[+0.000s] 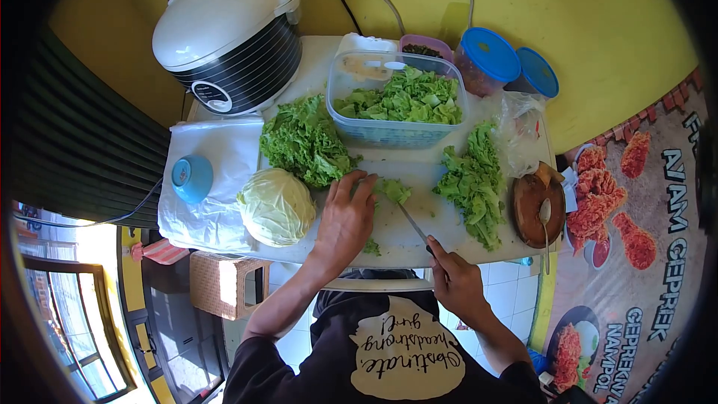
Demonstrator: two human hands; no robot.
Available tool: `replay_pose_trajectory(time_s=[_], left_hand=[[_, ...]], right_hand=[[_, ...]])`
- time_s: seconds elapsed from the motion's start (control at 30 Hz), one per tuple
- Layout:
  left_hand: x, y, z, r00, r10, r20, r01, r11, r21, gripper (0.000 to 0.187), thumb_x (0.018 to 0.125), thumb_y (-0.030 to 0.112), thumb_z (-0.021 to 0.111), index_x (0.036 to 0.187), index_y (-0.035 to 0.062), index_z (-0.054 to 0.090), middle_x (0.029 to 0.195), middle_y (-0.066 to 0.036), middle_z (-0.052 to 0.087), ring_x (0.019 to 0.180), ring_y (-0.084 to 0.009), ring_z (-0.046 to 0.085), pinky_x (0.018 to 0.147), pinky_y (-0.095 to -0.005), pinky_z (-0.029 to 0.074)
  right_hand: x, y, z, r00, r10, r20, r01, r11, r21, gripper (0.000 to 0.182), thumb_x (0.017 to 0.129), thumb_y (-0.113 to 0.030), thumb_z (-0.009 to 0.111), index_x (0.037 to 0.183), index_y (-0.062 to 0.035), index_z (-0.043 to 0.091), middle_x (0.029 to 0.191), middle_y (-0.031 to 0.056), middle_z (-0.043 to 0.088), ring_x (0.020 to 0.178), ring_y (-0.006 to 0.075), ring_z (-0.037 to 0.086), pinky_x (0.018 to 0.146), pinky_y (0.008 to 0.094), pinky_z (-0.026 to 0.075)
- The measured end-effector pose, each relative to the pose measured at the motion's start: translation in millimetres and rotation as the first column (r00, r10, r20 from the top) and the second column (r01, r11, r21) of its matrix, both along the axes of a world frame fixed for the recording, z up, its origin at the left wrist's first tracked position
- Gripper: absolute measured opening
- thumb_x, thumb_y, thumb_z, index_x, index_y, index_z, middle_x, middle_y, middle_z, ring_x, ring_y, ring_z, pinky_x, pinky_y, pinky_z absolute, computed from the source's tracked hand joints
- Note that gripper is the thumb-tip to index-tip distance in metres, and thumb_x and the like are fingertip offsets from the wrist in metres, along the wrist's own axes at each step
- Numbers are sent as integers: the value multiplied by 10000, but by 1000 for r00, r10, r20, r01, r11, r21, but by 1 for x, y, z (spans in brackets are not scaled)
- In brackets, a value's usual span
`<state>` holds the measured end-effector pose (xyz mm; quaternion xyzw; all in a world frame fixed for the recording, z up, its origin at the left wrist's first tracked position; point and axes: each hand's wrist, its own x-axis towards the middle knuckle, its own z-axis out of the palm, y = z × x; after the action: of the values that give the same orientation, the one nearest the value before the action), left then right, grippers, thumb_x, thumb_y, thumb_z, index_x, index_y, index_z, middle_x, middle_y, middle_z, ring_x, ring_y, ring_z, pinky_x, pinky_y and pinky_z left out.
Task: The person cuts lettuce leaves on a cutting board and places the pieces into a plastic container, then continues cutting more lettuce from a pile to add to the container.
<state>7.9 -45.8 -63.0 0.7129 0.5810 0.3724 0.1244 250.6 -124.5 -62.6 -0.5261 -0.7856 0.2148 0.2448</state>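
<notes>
My right hand (455, 278) is wrapped round the dark handle of a knife (413, 223), whose blade points up and left across the white work surface. The blade's tip reaches a small piece of lettuce (395, 191). Beside that piece, my left hand (345, 213) is closed, its bent fingers pressed down at the lettuce's left edge; the fingertips partly hide what is under them. Left of this hand lie a leafy lettuce bunch (305, 138) and a pale round cabbage (277, 207). More lettuce leaves (475, 183) lie to the right of the knife.
A clear plastic container (396, 133) of cut lettuce stands behind my hands. The rice cooker (224, 37) is at back left, near a blue bowl (192, 178) on plastic bags (217, 217). Blue-lidded tubs (490, 60) stand at back right; a brown mortar (527, 213) holds a spoon (545, 213).
</notes>
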Motion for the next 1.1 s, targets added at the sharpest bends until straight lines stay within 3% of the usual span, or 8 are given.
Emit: replay_pose_trajectory(time_s=[0.17,0.3,0.37,0.47,0.57,0.67,0.9,1.1], left_hand=[[14,16,1,976,-90,-198,93,996,5,350,873,76,709,1222,106,691,1249,-130,619,1174,-352,586,928,-496,503],[15,22,-8,964,-100,-247,93,995,-41,265,864,112,728,1129,117,719,1264,-101,617,1198,-332,580,922,-489,501],[15,22,-6,981,-92,-170,85,995,-45,155,854,109,736,1007,98,714,1212,-77,641,1178,-312,588,926,-472,494],[14,22,-6,983,-150,-106,149,989,-15,141,841,108,745,969,103,685,1098,-56,687,1115,-275,613,951,-498,471],[16,14,-5,985,-117,-129,111,992,-56,163,832,115,745,978,119,672,962,-31,721,1025,-253,633,972,-515,427],[17,11,-3,997,-55,-57,50,995,-86,193,832,132,743,1012,133,675,866,-23,724,967,-256,640,973,-512,391],[19,7,-10,994,8,-110,-19,995,-94,205,852,133,730,1053,137,691,776,-19,721,903,-255,647,949,-492,372],[15,7,-6,997,72,-13,-73,981,-179,135,867,130,719,1001,120,711,721,-11,718,801,-254,647,856,-459,413]], right_hand=[[-1,2,-4,999,-16,-32,15,1000,-23,492,939,0,636,1424,-68,592,747,154,655,535,259,589,535,362,487],[0,2,-5,998,-51,-27,51,999,-17,497,940,2,631,1431,-67,584,760,159,657,538,263,591,542,367,491],[2,1,-5,997,-70,-14,70,997,-43,503,943,2,625,1439,-69,575,769,159,658,542,267,597,546,369,496],[2,1,-7,998,-63,20,64,998,-29,599,906,-10,647,1485,-112,533,794,135,695,581,292,669,539,391,551],[0,1,-7,998,-59,3,59,998,-33,527,946,11,614,1461,-73,548,769,156,649,552,272,601,549,365,500],[1,2,-11,998,-57,3,57,998,5,613,910,-2,635,1501,-100,508,780,137,671,560,301,644,536,391,546],[-17,-2,-10,996,17,-90,-18,1000,-16,654,914,7,609,1539,-50,425,824,148,640,570,305,628,528,402,541],[-22,6,-7,1000,7,-15,-7,1000,4,688,893,15,611,1548,-56,412,811,127,617,557,302,612,521,401,543]])
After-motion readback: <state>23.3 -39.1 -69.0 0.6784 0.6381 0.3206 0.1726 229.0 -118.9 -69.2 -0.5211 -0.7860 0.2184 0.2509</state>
